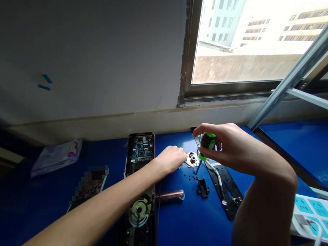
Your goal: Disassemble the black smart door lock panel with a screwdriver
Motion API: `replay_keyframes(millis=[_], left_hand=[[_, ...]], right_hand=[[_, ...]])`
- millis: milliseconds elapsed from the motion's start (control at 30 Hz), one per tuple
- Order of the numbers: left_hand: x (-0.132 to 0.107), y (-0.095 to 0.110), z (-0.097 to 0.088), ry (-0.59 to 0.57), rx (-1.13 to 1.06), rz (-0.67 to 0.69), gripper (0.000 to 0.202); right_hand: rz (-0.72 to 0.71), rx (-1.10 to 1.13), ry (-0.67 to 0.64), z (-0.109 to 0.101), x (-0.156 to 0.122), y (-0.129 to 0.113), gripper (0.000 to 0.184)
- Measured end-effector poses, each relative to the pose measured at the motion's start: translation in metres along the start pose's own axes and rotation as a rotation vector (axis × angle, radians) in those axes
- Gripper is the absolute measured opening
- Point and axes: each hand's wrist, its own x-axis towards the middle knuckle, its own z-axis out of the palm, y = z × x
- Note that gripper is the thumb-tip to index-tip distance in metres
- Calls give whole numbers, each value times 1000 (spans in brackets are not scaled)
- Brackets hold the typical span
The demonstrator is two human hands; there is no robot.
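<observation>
My right hand (220,145) is wrapped round the black and green handle of a screwdriver (209,140). The shaft slants down and left, its tip among small dark screws (189,177) on the blue table. My left hand (172,158) is closed beside a round metal part (192,159) with a hub in its middle; what its fingers hold, if anything, is hidden. Behind the screwdriver lies a long black plate (227,186) with a white-wrapped cable (216,173). Nearer me sits a small black plastic bracket (203,188).
Under my left forearm lies a long open housing (139,143) with a circuit board (141,149); a copper-coloured handle (170,196) sticks out from it. A phone (93,182) and a purple packet (56,156) are at left. A power strip (319,217) and metal frame (292,72) stand right.
</observation>
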Motion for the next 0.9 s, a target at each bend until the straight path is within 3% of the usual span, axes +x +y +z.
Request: replay_keyframes(millis=[133,233,267,367,400,500,567,667,900], left_hand=[[-12,0,-7,66,-28,1,27],[-34,0,-9,159,-66,-3,24],[-44,1,-8,230,-89,-6,23],[-77,5,6,687,-216,-33,20],[-88,6,13,790,-241,-70,21],[-117,10,37,969,-323,-285,25],[-131,11,53,1004,-371,-444,37],[-145,13,70,967,-464,-593,63],[-146,39,82,803,-817,-646,90]], right_hand=[[-20,5,-14,2,2,0,27],[-51,20,-10,3,3,-1,26],[-61,22,9,3,4,-2,24],[-100,53,76,6,5,-6,23],[-113,76,95,8,6,-7,24],[-150,121,142,12,8,-14,26],[-175,108,192,15,10,-18,28],[-223,71,267,21,16,-26,30],[-280,17,341,40,34,-41,29]])
